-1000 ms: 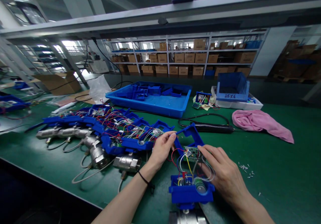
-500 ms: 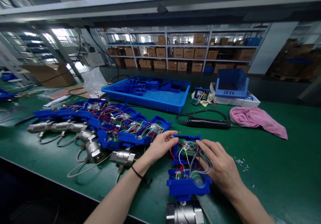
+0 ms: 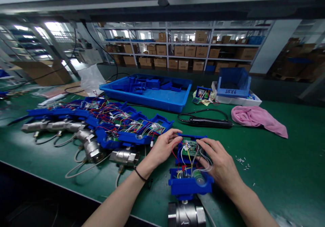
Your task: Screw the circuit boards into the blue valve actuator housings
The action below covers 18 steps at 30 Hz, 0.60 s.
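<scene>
A green circuit board [image 3: 192, 147] with red, white, yellow and grey wires sits in a blue plastic cover [image 3: 194, 137]. My left hand [image 3: 164, 148] pinches the upper left corner of this cover between thumb and fingers. On the other side, my right hand [image 3: 220, 162] is closed on the board's right edge, fingertips on its upper corner and thumb lower down, partly hidden by wires. The wires run down into an open blue housing [image 3: 190, 185] holding a round, clear-ended green part [image 3: 199, 177]. Below the housing is a metal valve body [image 3: 186, 214].
To the left lie several similar blue housings [image 3: 137, 139] on metal valves [image 3: 125, 157]. Behind stands a blue tray [image 3: 167, 100] of plastic parts. A black screwdriver-like tool [image 3: 210, 122], a pink cloth [image 3: 259, 118], small screws [image 3: 243, 163] and a blue bin [image 3: 233, 83] are to the right.
The blue cover with the board has shifted slightly right relative to the housing, its upper left corner now at my left fingertips. Both hands keep nearly the same pose; the camera view moved slightly.
</scene>
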### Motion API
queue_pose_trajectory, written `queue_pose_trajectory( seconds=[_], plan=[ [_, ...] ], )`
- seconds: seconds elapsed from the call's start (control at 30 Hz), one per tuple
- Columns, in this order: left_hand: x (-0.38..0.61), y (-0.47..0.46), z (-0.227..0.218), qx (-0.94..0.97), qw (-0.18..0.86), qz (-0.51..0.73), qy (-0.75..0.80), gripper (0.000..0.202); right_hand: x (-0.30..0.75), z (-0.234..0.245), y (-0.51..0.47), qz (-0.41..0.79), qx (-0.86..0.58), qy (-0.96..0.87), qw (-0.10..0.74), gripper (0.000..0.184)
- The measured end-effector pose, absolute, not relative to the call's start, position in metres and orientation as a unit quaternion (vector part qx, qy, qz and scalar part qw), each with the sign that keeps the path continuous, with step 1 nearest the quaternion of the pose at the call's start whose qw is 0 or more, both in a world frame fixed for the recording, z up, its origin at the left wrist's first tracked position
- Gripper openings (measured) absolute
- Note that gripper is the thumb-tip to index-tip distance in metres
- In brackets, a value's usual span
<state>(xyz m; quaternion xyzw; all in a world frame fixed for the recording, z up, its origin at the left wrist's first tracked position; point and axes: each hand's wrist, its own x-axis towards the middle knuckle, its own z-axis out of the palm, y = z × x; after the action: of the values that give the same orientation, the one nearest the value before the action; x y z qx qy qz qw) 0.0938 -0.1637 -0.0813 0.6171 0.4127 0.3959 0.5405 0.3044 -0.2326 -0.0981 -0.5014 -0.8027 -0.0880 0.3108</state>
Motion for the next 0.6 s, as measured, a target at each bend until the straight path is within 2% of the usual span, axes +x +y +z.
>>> queue_pose_trajectory(
  seconds=[0.1, 0.2, 0.27, 0.4, 0.5, 0.6],
  plan=[
    [0.090, -0.165, -0.079, 0.597, 0.575, 0.386, 0.405, 0.043, 0.306, -0.101, -0.232, -0.080, -0.504, -0.800, 0.315, 0.043],
    [0.084, -0.168, -0.075, 0.545, 0.655, 0.363, 0.377, 0.066, 0.307, -0.103, -0.231, -0.070, -0.509, -0.797, 0.317, 0.042],
    [0.083, -0.169, -0.076, 0.521, 0.707, 0.330, 0.345, 0.072, 0.306, -0.104, -0.231, -0.064, -0.512, -0.796, 0.317, 0.042],
    [0.088, -0.171, -0.080, 0.528, 0.745, 0.272, 0.304, 0.056, 0.306, -0.103, -0.231, -0.066, -0.512, -0.796, 0.316, 0.042],
    [0.093, -0.173, -0.082, 0.536, 0.718, 0.299, 0.328, 0.044, 0.306, -0.101, -0.230, -0.061, -0.512, -0.796, 0.317, 0.042],
    [0.094, -0.176, -0.081, 0.542, 0.702, 0.321, 0.332, 0.043, 0.305, -0.099, -0.230, -0.056, -0.517, -0.792, 0.320, 0.043]
  ],
)
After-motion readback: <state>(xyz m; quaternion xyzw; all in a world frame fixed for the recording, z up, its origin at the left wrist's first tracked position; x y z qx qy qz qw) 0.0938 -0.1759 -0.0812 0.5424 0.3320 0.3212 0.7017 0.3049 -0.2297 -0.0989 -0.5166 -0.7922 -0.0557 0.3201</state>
